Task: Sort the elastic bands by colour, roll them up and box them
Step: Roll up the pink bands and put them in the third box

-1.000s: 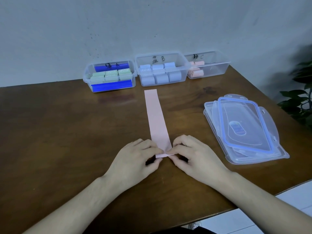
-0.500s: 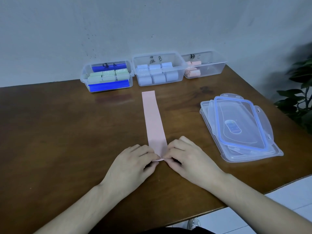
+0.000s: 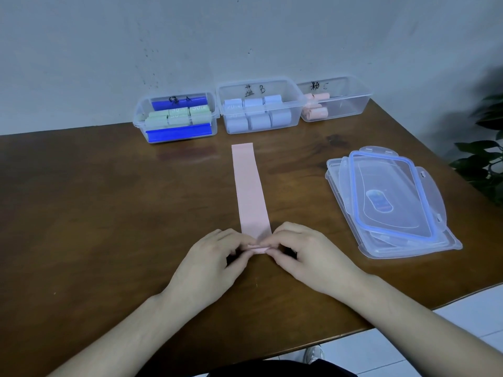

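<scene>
**Pink band's near end turned over into the first coil**

A second ago the near end of the pink band (image 3: 250, 191) lay almost flat under the fingertips, only pinched at its edge. Now that end has been folded over on itself into a small, tight curl, held between the two hands just where their fingertips meet. The left hand (image 3: 209, 265) pinches the curl's left side with curled fingers and thumb, and the right hand (image 3: 307, 257) does the same on the right side; both rest low on the tabletop (image 3: 95, 213). Beyond the hands the rest of the band lies flat and straight, running away from them toward the boxes.

This suggests the rolling step for this band has only just begun, with nearly its whole length left to wind up.

Far ahead of the hands stand three open boxes: the green box (image 3: 177, 118) to the left, the blue box (image 3: 258, 107) straight ahead, and the pink box (image 3: 334, 99) ahead and to the right, which holds a few pink rolls and plenty of room. That is probably where this roll belongs. A stack of lids (image 3: 386, 197) lies off to the right of the right hand.
</scene>
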A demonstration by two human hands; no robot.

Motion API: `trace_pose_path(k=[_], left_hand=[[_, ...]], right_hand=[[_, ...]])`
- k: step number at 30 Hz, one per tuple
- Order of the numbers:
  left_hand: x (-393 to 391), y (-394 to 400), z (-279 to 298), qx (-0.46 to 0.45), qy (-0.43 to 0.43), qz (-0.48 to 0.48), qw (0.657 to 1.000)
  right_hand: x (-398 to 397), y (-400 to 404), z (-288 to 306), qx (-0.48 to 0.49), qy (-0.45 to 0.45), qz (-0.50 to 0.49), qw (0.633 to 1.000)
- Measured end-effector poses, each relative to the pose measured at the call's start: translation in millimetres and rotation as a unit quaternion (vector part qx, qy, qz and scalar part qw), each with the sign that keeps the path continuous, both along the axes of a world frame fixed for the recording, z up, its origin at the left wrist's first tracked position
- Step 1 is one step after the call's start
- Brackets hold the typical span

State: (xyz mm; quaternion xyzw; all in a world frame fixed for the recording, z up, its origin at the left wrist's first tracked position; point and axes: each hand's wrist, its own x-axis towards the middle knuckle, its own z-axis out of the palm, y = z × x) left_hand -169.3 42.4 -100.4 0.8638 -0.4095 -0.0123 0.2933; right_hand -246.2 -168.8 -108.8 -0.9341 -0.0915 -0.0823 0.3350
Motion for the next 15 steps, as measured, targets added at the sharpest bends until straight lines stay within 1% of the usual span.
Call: trace_pose_path(k=[2, 6, 11, 15], left_hand=[[0.5, -1.8, -0.1, 0.004, 0.002, 0.020, 1.000], [1.1, -5.6, -1.8, 0.015, -0.033, -0.004, 0.999], [4.7, -5.1, -1.5, 0.024, -0.064, -0.035, 0.997], [7.0, -3.3, 1.4, 0.036, -0.083, -0.058, 0.994]], right_hand=[[1.8, 0.6, 1.2, 0.010, 0.009, -0.012, 1.000], [1.8, 1.7, 0.8, -0.002, -0.011, -0.012, 1.000], [0.8, -1.4, 0.1, -0.081, -0.050, 0.016, 0.995], [2.7, -0.8, 1.4, -0.132, -0.063, 0.040, 0.988]])
